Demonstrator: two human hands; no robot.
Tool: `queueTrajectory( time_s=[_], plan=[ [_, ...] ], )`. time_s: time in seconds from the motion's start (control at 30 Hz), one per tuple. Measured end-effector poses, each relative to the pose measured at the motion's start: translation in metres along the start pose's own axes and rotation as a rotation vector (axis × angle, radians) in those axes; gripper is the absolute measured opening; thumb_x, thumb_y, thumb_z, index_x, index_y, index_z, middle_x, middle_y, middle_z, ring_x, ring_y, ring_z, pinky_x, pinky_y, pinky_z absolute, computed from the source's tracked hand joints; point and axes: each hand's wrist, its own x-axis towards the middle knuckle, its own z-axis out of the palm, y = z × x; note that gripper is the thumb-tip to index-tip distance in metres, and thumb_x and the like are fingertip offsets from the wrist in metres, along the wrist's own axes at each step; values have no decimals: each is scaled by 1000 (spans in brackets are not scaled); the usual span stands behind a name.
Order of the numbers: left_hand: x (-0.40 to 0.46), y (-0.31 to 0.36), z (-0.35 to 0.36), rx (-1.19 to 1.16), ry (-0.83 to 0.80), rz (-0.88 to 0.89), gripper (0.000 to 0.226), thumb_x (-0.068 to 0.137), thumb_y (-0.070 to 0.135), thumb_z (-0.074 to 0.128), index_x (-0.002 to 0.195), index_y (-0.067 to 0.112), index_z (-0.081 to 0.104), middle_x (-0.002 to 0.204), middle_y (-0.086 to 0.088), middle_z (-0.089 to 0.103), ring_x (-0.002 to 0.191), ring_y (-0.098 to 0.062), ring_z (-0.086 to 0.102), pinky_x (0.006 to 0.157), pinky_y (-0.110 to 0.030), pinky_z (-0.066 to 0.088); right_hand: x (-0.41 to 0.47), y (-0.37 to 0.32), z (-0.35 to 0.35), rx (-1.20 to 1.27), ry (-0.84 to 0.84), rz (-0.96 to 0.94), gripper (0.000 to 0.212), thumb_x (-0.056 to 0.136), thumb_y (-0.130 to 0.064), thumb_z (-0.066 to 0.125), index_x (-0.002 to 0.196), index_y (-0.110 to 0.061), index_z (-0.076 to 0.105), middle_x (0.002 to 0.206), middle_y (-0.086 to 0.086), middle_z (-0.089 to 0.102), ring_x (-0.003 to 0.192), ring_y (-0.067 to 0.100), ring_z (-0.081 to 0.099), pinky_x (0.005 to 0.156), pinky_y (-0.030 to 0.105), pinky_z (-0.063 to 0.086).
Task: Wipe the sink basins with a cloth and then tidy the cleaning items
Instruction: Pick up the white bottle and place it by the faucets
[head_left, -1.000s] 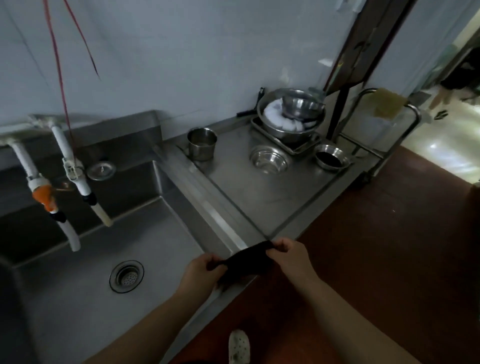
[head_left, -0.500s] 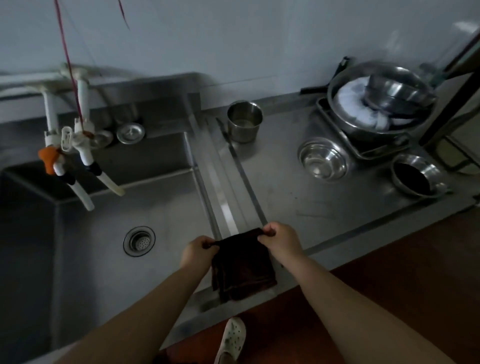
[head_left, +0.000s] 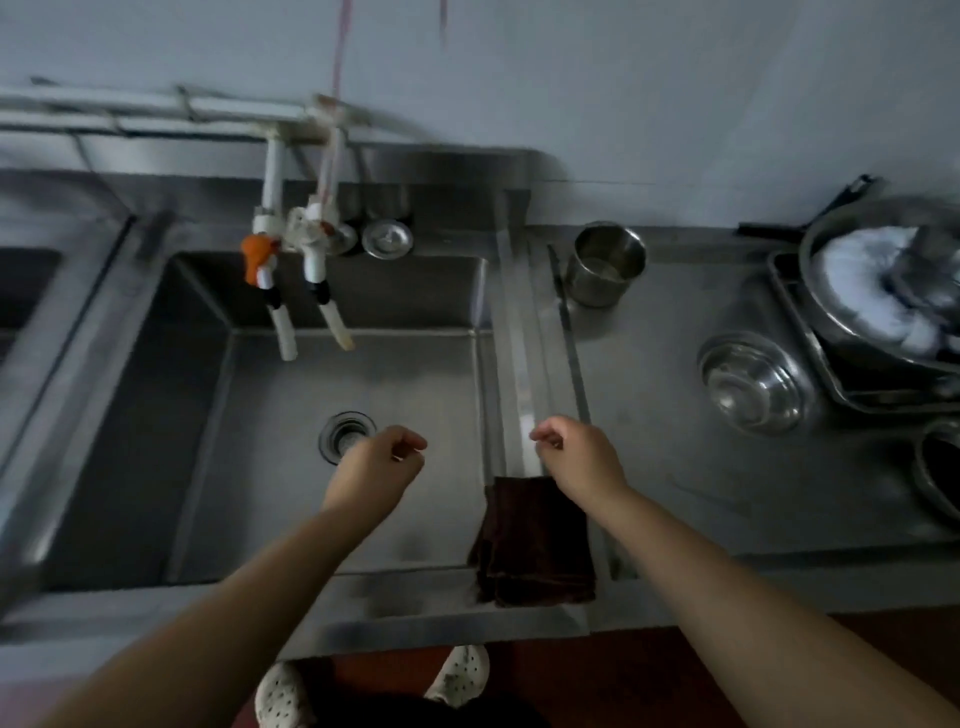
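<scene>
Single head cam, wide-angle, sat above the counter's near edge and looked steeply down and forward. Sink basin (head_left: 322, 415) was centre-left, drainboard (head_left: 727, 493) right, wall (head_left: 623, 78) far. Close range; forearms entered from the near edge.

Right of the hands: steel cup (head_left: 608, 262), upturned bowl (head_left: 753, 382), large pan (head_left: 883, 291) on the counter (head_left: 727, 493).

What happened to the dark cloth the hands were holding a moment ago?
Both hands let go of it. The cloth now lies folded on the sink's front right corner, draped over the edge. The left hand has lifted away over the basin, the right hand over the ridge beside it, both loosely curled and holding nothing. The taps, metal cup and bowls stayed put.
</scene>
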Motion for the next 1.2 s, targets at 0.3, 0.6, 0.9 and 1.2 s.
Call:
queueTrajectory(
  time_s=[0.3, 0.6, 0.9, 1.2],
  plan=[
    [-79, -71, -153, 114, 398, -64, 14, 90, 27, 58, 102, 33, 62, 87, 17, 59, 77, 2, 55, 65, -19, 43, 1, -196, 91, -70, -271, -425, 9, 86, -20, 61, 90, -26, 67, 90, -6, 69, 86, 14, 63, 75, 29, 49],
    [-170, -183, -281, 74, 658, -89, 18, 90, 27, 59, 107, 33, 59, 99, 17, 58, 84, 4, 57, 71, -14, 47, -59, -357, 213, -73, -487, -685, 13, 88, -25, 59, 82, -37, 59, 77, -18, 58, 75, -3, 55, 59, 15, 38],
    [-216, -283, -371, 80, 859, -215, 21, 89, 16, 61, 109, 20, 65, 97, 4, 67, 79, -7, 58, 71, -24, 50, -132, -485, 328, -206, -357, -741, 40, 85, -60, 47, 105, -26, 56, 91, -6, 62, 79, 12, 58, 61, 27, 43],
    [-186, -307, -396, 3, 782, -217, 18, 89, 22, 60, 103, 29, 67, 94, 10, 67, 83, -8, 61, 75, -33, 53, -134, -516, 347, -463, -267, -601, 37, 64, -52, 56, 83, -21, 50, 86, 2, 63, 76, 25, 57, 56, 28, 32]
  ],
)
